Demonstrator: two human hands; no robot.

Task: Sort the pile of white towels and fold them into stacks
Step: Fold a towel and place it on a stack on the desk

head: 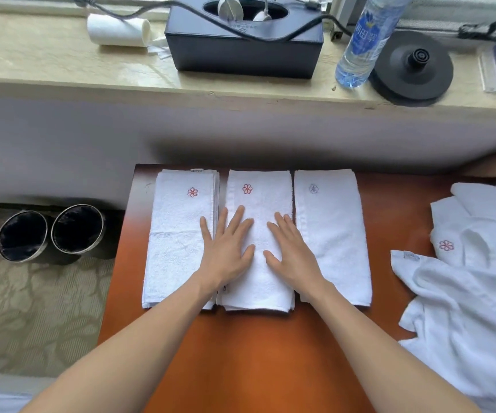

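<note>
White towel stack (259,198), middle of three on the orange table (270,353) | left hand (225,244) and right hand (292,253) both flat on it, fingers spread, gripping nothing | unfolded pile (464,308) sits right | dark box (243,53) on the ledge (62,64) holds white gadgets (230,8) | two floor bins (77,229), black liners

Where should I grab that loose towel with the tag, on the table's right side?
Pinch the tagged corner of the loose towel, coming from the left over the table: that corner juts out of the pile, clear of other folds.
</note>
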